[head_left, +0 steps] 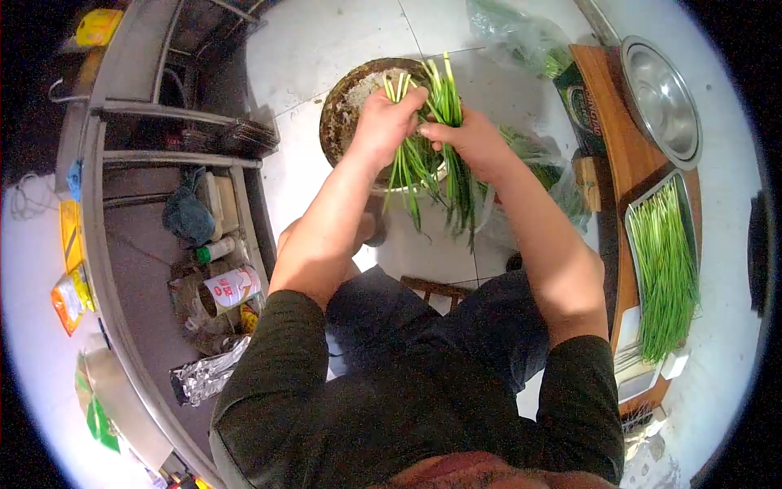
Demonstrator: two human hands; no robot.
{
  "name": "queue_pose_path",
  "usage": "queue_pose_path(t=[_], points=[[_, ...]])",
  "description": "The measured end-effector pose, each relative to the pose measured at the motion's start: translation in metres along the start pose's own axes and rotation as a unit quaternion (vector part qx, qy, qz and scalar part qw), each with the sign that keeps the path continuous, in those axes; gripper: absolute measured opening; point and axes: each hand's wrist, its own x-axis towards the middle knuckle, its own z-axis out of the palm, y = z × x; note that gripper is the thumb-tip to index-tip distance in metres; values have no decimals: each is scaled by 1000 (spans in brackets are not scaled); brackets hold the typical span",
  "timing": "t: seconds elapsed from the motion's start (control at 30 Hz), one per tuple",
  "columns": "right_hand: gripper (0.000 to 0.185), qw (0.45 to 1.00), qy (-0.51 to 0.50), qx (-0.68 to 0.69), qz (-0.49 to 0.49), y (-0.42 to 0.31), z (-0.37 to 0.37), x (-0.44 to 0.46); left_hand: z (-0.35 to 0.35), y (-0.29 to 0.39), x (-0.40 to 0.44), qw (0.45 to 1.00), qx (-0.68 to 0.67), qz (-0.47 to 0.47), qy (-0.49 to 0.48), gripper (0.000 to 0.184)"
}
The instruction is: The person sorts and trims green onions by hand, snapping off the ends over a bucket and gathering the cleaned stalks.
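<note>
My left hand (381, 126) is closed around a small bunch of garlic chives (413, 171), pale stem ends up and green leaves hanging down. Close beside it, my right hand (474, 143) grips a second, thicker bunch of garlic chives (460, 196), held the same way up. The thumbs and fingertips nearly meet between the two bunches; whether they touch I cannot tell. Below both hands stands a round, stained container (336, 122) with pale scraps inside, partly hidden by the hands and leaves.
At right, a wooden surface (617, 147) holds a steel bowl (664, 102) and a metal tray with laid-out chives (664, 269). Plastic bags of greens (521, 41) lie on the tiled floor (318, 49). A metal shelf (114, 244) with a can (232, 288) stands left.
</note>
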Motion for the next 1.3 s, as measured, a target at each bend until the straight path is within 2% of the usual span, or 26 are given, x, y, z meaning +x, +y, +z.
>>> queue_pose_path(t=[0.1, 0.23, 0.33, 0.43, 0.73, 0.83, 0.87, 1.07, 1.2, 1.23, 1.3], points=[[37, 990, 24, 140, 14, -3, -1, -4, -9, 5, 0, 999, -31, -13, -27, 15], [27, 983, 57, 170, 27, -4, -11, -4, -16, 8, 2, 998, -43, -13, -38, 18], [22, 981, 123, 152, -17, -9, -10, -5, -16, 12, 1, 999, -29, -19, -29, 19], [22, 989, 124, 77, -40, -6, -10, -3, -13, 14, -1, 999, -17, -18, -31, 20], [21, 993, 102, 18, -57, -1, -5, -1, -5, 6, -1, 999, -10, -18, -26, 13], [21, 991, 114, 26, -58, -7, -4, -4, -6, 4, -2, 996, 79, -16, -39, 14], [20, 991, 119, 14, -61, -5, -5, -4, -4, 3, -3, 993, 102, 23, -52, 15], [19, 985, 140, -79, -67, -8, -4, -5, -4, 2, -3, 980, 194, 34, -20, 15], [17, 982, 134, -118, -57, -4, -11, -2, -9, 18, -2, 995, 94, -36, 18, 11], [16, 981, 136, -131, -53, -4, -13, -2, -17, 13, 6, 997, 60, -7, 40, 11], [15, 982, 139, -105, -70, -1, -16, -3, -23, 21, 11, 991, 26, -6, 135, 10]])
